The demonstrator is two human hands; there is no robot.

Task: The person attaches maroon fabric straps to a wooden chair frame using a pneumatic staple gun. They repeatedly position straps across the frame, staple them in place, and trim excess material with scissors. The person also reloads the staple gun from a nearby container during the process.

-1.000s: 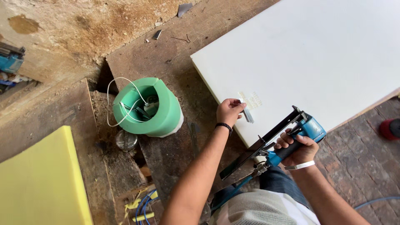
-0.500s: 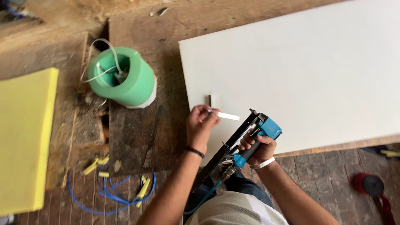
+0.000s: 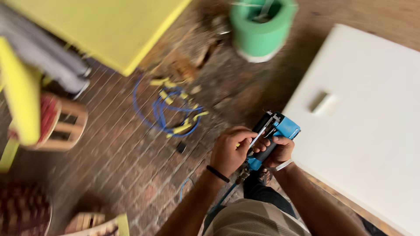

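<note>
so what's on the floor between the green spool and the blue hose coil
In the head view, between the green spool and the blue hose coil lies blurred brownish debris and yellow scraps on the brick floor.

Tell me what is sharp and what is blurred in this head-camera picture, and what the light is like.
Head view: motion blur smears the edges, worst on the green spool, the yellow panel and the stool; the left hand, right hand and blue staple gun are the sharpest; the light is soft and even, with no glare; the white board is bright, a small white strip casting a faint shadow.
</note>
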